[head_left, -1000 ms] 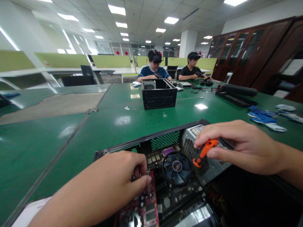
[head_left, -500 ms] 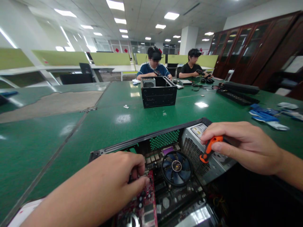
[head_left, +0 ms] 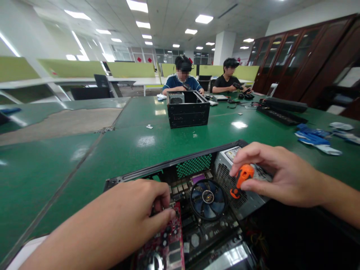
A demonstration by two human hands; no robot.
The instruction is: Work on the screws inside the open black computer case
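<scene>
An opened black computer case (head_left: 132, 175) lies in front of me. Inside it are a round cooling fan (head_left: 208, 197) with dark blue blades, a grey power supply (head_left: 223, 170), and a red graphics card (head_left: 176, 234). My left hand (head_left: 152, 210) is closed at the upper end of the graphics card, thumb on its edge; the curled fingertips are partly hidden. Over the power supply, my right hand (head_left: 277, 176) holds a screwdriver (head_left: 244, 177) by its orange and black handle, between thumb and fingers. The handle is tilted, and I cannot make out its shaft.
Farther back on the green table (head_left: 135, 150) stands another black case (head_left: 188, 114). Blue and white gloves (head_left: 316, 138) and a long black panel (head_left: 281, 114) lie to the right. Two people sit across the table among small parts and cables.
My right hand has shifted slightly left, and the screwdriver handle has turned within it, its fingers looser. My left hand stays at the graphics card.
</scene>
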